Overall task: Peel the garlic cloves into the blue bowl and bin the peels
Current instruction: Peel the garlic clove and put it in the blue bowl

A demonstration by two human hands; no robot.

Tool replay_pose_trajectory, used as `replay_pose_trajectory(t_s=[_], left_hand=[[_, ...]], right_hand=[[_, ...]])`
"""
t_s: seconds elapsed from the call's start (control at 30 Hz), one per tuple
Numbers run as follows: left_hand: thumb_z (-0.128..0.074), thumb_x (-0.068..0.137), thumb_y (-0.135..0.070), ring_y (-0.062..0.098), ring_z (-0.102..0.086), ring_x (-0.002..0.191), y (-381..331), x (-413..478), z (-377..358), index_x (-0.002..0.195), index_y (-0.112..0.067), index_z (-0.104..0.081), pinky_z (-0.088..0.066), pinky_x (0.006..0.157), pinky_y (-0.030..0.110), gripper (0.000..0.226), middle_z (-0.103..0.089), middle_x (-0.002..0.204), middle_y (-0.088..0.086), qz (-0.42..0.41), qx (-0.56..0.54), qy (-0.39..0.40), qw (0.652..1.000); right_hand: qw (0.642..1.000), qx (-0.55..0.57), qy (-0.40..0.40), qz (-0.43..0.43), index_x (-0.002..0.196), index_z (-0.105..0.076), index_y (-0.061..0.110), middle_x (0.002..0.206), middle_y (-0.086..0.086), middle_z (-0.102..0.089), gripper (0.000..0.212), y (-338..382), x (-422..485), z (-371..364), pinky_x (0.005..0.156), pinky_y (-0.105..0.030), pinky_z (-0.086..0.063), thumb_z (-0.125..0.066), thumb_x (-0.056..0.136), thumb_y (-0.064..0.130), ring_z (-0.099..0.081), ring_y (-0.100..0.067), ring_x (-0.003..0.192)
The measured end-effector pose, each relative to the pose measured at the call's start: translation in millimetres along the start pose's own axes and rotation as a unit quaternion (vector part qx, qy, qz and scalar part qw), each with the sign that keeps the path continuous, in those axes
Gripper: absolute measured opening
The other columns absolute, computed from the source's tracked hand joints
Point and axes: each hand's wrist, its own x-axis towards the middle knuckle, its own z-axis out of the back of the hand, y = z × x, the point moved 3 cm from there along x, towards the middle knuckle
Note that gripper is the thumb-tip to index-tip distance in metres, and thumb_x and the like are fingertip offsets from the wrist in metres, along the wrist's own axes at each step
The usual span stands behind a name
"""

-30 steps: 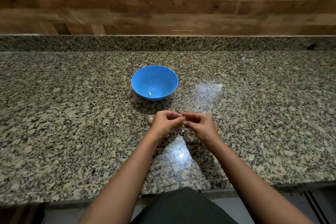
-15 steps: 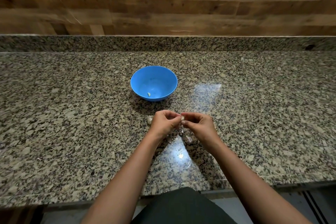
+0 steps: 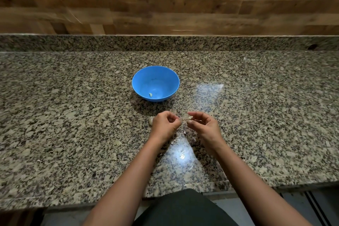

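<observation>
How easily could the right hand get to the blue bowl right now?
Probably yes, easily: the blue bowl sits just beyond the right hand, only granite counter between them. It pinches a garlic clove, the left hand its peel.

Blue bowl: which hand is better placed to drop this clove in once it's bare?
Right, likely: the right hand pinches the clove; the left hand holds only peel. The blue bowl sits just ahead.

Right hand (image 3: 205, 126) pinches a garlic clove (image 3: 189, 118) at its fingertips. Left hand (image 3: 166, 124) pinches the peel (image 3: 180, 116) drawn off it. The blue bowl (image 3: 165, 79) behind them holds one peeled clove (image 3: 150, 94). A loose clove (image 3: 150, 121) lies on the bench (image 3: 73, 115), just beside the left hand.
</observation>
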Motion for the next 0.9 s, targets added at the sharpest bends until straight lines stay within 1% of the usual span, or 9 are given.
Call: replay_pose_trajectory(t_s=[0.07,0.1,0.17,0.27,0.33,0.5,0.63,0.83,0.9], left_hand=[[-0.065,0.085,-0.016,0.01,-0.059,0.081,0,-2,0,0.093,-0.013,-0.068,-0.046,0.076,0.015,0.009,-0.067,0.088,-0.002,-0.025,0.078,0.017,0.997],[-0.063,0.087,-0.015,0.007,-0.056,0.082,0,-3,-1,0.098,-0.013,-0.068,-0.038,0.07,0.004,0.013,-0.067,0.095,-0.002,-0.033,0.102,0.029,0.994],[-0.061,0.09,-0.017,0.005,-0.056,0.083,-3,-4,-2,0.105,-0.013,-0.068,-0.033,0.064,-0.001,0.017,-0.067,0.103,-0.002,-0.038,0.109,0.046,0.992],[-0.067,0.085,-0.02,0.009,-0.062,0.085,-3,-3,-3,0.101,-0.016,-0.067,-0.046,0.07,0.011,0.017,-0.068,0.096,-0.003,-0.041,0.015,0.063,0.997],[-0.069,0.083,-0.019,0.01,-0.064,0.086,-4,-4,-5,0.101,-0.016,-0.066,-0.051,0.071,0.015,0.019,-0.068,0.092,-0.004,-0.045,-0.045,0.081,0.995],[-0.072,0.082,-0.019,0.012,-0.066,0.085,-2,-3,-7,0.095,-0.017,-0.066,-0.055,0.074,0.022,0.015,-0.069,0.089,-0.002,-0.052,-0.091,0.077,0.991],[-0.073,0.081,-0.017,0.013,-0.067,0.087,0,-2,-10,0.097,-0.014,-0.066,-0.056,0.078,0.026,0.018,-0.069,0.091,0.0,-0.036,-0.11,0.077,0.99],[-0.072,0.08,-0.007,0.026,-0.066,0.094,-1,-1,-14,0.1,-0.01,-0.063,-0.057,0.083,0.038,0.022,-0.067,0.098,0.013,0.0,-0.17,0.107,0.98],[-0.071,0.08,-0.007,0.025,-0.064,0.092,-2,-1,-14,0.1,-0.011,-0.063,-0.057,0.081,0.036,0.023,-0.065,0.098,0.012,0.006,-0.185,0.128,0.974]], right_hand=[[1.0,0.019,0.006,-0.018,0.095,-0.064,0.004,0.095,-0.01,-0.065,0.019,1,1,3,0.086,-0.032,-0.053,-0.062,0.08,-0.008,-0.062,-0.022,0.091],[0.999,0.022,0.008,-0.024,0.094,-0.064,0.003,0.097,-0.012,-0.065,0.017,1,1,4,0.085,-0.031,-0.054,-0.061,0.081,-0.008,-0.062,-0.023,0.091],[0.999,0.028,0.012,-0.032,0.095,-0.063,0.0,0.098,-0.016,-0.064,0.015,3,1,3,0.081,-0.029,-0.056,-0.059,0.082,-0.008,-0.062,-0.024,0.088],[0.998,0.051,0.019,-0.045,0.096,-0.062,-0.003,0.091,-0.016,-0.067,0.014,5,0,1,0.074,-0.026,-0.058,-0.059,0.082,-0.007,-0.066,-0.024,0.082],[0.998,0.041,0.02,-0.049,0.096,-0.062,-0.005,0.089,-0.017,-0.068,0.015,5,0,0,0.072,-0.026,-0.058,-0.062,0.08,-0.004,-0.066,-0.024,0.081],[0.998,0.03,0.025,-0.056,0.097,-0.065,-0.007,0.085,-0.021,-0.067,0.015,5,0,0,0.067,-0.024,-0.057,-0.059,0.084,-0.005,-0.063,-0.023,0.07],[0.998,0.029,0.013,-0.056,0.096,-0.063,-0.008,0.084,-0.023,-0.067,0.013,5,0,0,0.064,-0.024,-0.058,-0.058,0.085,-0.005,-0.064,-0.024,0.068],[0.999,-0.033,-0.004,-0.04,0.086,-0.063,-0.003,0.075,-0.016,-0.068,0.005,10,1,1,0.059,-0.024,-0.057,-0.064,0.082,0.0,-0.064,-0.022,0.063],[0.999,-0.04,-0.005,-0.037,0.084,-0.063,-0.003,0.072,-0.014,-0.069,0.002,10,1,1,0.058,-0.024,-0.057,-0.063,0.083,-0.002,-0.064,-0.021,0.06]])
